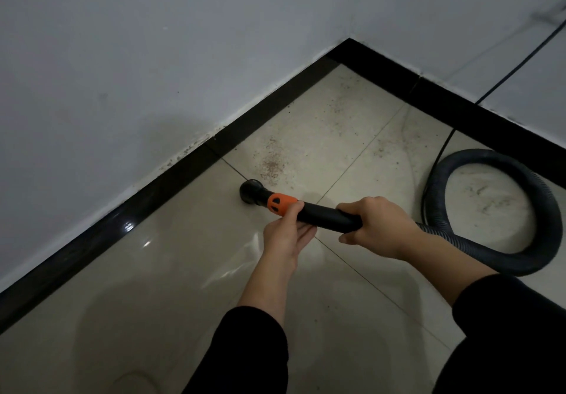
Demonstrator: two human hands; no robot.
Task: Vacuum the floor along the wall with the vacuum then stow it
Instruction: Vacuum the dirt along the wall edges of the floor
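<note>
The vacuum's black handle tube (324,216) ends in an orange collar (281,203) and a round black nozzle (251,194) pressed on the beige tile floor near the black skirting (171,179). My right hand (373,225) grips the tube from above. My left hand (286,234) holds the tube just behind the orange collar, thumb on top and fingers underneath. The ribbed grey hose (490,160) loops on the floor to the right. Reddish-brown dirt specks (271,167) lie just beyond the nozzle, toward the corner.
Two white walls meet at a corner (349,39) at the top. More scattered dirt (346,105) runs along the floor toward it. A thin black power cord (444,145) crosses the right skirting and runs up the right wall.
</note>
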